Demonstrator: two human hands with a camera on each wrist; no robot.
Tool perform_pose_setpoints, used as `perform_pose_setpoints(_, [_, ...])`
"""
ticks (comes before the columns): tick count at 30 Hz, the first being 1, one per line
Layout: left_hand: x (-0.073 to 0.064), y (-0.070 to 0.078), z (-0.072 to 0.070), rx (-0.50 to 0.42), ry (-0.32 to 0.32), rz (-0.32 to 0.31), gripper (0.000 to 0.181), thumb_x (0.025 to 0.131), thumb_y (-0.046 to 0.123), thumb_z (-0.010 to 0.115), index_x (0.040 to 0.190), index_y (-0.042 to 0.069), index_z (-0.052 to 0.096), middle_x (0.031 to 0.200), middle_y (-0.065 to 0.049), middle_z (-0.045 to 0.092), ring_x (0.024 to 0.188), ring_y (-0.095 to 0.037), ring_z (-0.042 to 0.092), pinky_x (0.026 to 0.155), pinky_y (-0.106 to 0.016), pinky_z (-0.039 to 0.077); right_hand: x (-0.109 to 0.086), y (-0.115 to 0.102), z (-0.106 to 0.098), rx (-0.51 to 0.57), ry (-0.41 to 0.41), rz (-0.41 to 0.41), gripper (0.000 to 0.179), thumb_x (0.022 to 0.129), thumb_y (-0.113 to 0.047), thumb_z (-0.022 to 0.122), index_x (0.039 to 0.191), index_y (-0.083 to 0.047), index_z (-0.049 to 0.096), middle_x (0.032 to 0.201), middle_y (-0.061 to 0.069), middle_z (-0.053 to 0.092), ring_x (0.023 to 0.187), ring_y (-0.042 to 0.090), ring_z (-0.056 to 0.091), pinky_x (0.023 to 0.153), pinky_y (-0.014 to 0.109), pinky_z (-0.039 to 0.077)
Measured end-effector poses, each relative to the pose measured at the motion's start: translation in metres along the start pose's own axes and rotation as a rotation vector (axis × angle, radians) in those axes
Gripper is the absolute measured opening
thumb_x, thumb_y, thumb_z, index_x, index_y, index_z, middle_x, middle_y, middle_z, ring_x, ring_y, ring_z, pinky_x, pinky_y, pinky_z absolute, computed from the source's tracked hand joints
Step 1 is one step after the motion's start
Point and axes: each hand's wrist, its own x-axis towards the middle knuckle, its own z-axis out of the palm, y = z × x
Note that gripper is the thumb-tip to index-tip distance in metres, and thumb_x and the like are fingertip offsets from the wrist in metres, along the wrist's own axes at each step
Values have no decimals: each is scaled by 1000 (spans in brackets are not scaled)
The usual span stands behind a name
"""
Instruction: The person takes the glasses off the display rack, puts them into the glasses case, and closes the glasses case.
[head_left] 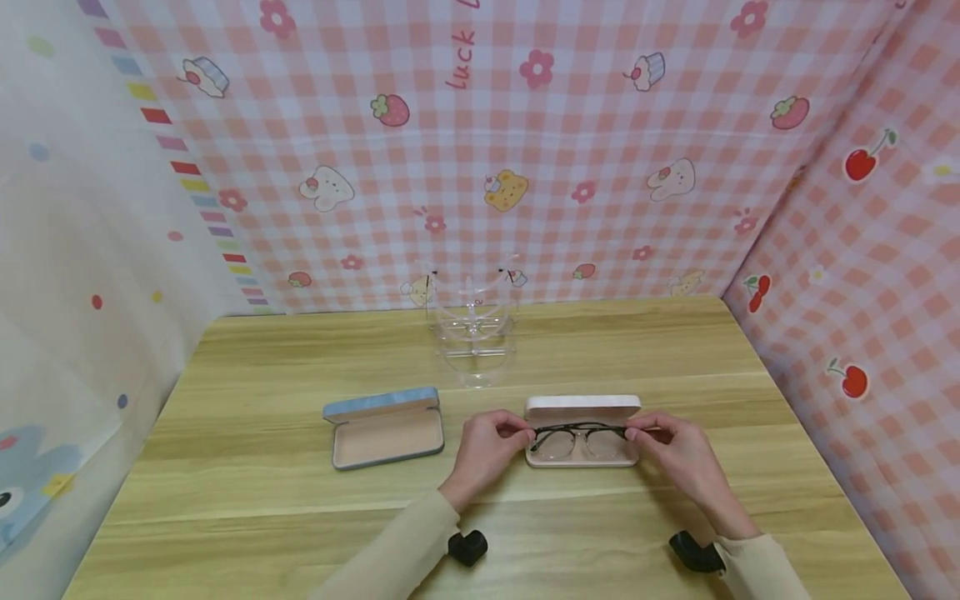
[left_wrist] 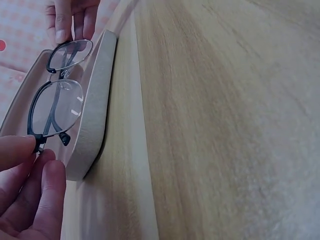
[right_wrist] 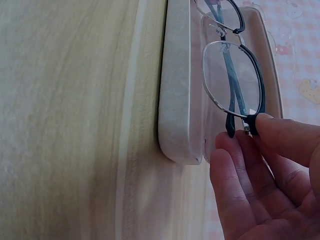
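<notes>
I saw the pink checked cloth (head_left: 600, 125) walling the back and right of the booth, and a pale spotted curtain (head_left: 82, 250) on the left. Below them the wooden bench (head_left: 262, 517) carried everything. A clear plastic stand (head_left: 471, 329) stood at the back edge of the bench, in the middle. Left of centre lay an open blue case (head_left: 384, 427), lid up, its lining bare. Just right of it lay the open white case (head_left: 581, 408), and that was where I had both hands working.

My left hand (head_left: 483, 454) pinched the left end of the glasses (head_left: 577, 435) between thumb and fingertips; the left wrist view showed the thumb (left_wrist: 15, 150) pressed on the hinge corner. My right hand (head_left: 678, 454) pinched the other end the same way, its fingers (right_wrist: 235, 170) curled under the hinge. The glasses, dark-framed with temples folded behind the lenses, hung level over the white case's tray, just above the lining; I could not tell whether they touched it.
</notes>
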Motion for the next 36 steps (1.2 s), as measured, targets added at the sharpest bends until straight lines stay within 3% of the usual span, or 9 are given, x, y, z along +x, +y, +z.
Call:
perform_pose_setpoints(18, [5, -4, 1, 69, -13, 1, 6, 78, 14, 78, 80, 20, 76, 78, 14, 67, 79, -7, 60, 75, -29, 50, 5, 5, 3, -19, -24, -16, 10, 89, -15, 72, 96, -8, 74, 99, 7, 71, 83, 13, 64, 66, 20, 51])
perform_pose_setpoints(36, [8, -5, 2, 106, -9, 4, 3, 78, 14, 78, 81, 16, 77, 78, 10, 68, 77, -7, 59, 73, -28, 49, 9, 10, 8, -89, -19, -41, 5, 87, -10, 72, 92, -9, 74, 92, 2, 71, 79, 12, 60, 66, 22, 49])
